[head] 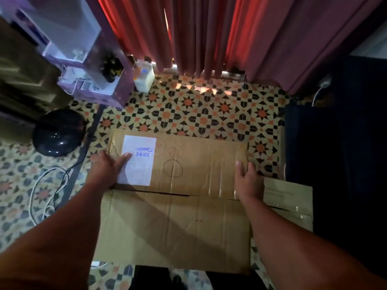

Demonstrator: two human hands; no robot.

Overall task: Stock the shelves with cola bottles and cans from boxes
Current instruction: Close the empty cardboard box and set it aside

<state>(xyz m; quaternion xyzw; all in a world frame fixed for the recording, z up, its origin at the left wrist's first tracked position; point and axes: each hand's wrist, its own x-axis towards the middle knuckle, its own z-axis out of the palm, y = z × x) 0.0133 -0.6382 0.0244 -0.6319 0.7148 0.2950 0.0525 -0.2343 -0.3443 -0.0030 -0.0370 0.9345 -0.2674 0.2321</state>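
**Closed box, both hands on the far flap: where it can slip**

The cardboard box [173, 197] sits on the patterned floor [199, 114], and it is the landmark here. Its two long top flaps are folded shut, meeting at a dark seam across the middle. No cola bottles or cans are visible; if they are inside the box, the flaps hide them.

Beyond the box hangs a red curtain [199, 34]. To the box's far left stands a purple shelf unit [92, 59], likely where the stock goes.

Just left of the box, a round black object [58, 132] and loose cables [52, 185] lie on the floor. My judgement: stepping toward the shelves with arms full risks a snag or trip there.

The left hand [109, 166] lies flat with straight fingers on the white label [138, 160] at the box's far-left corner. The right hand [247, 178] rests on the far flap near its right edge; its fingers look straight, holding nothing. Clear tape glints on the flaps, so a hard pull could tear the cardboard or jolt whatever is inside.
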